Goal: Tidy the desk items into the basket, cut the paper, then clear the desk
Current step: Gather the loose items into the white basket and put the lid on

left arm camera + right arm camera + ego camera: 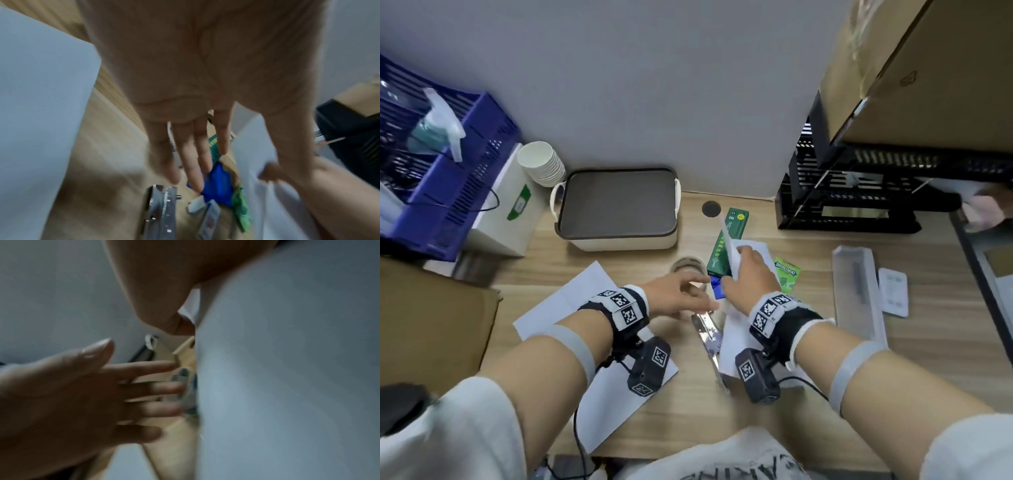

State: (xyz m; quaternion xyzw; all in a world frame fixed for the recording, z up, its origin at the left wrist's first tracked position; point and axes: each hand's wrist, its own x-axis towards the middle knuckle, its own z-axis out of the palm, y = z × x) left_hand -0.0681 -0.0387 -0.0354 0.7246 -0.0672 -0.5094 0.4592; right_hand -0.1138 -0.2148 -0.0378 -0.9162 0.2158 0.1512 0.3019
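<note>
The right hand point(748, 279) holds a white sheet of paper point(739, 329), thumb and fingers closed on it, so that the sheet stands raised on edge above the wooden desk point(791, 394); in the right wrist view the same sheet point(287, 369) fills the right half of the picture. The left hand point(676, 296) hovers just left of it with fingers straight and spread, holding nothing; the left wrist view shows those fingers point(191, 162) extended above the desk. Directly below the two hands lies a metal tool point(707, 334), blurred, its type not identifiable. A small blue item point(717, 286) lies between the hands, touching the near end of a green box point(726, 243). A green packet point(787, 274) lies just right of the right hand. A tape roll point(688, 265) sits on the desk beyond the left hand. A second white sheet point(571, 301) lies flat under the left forearm. The basket point(616, 240), white with a dark interior, stands at the far side of the desk against the wall, well apart from both hands. A clear plastic case point(858, 294) lies to the right.
</note>
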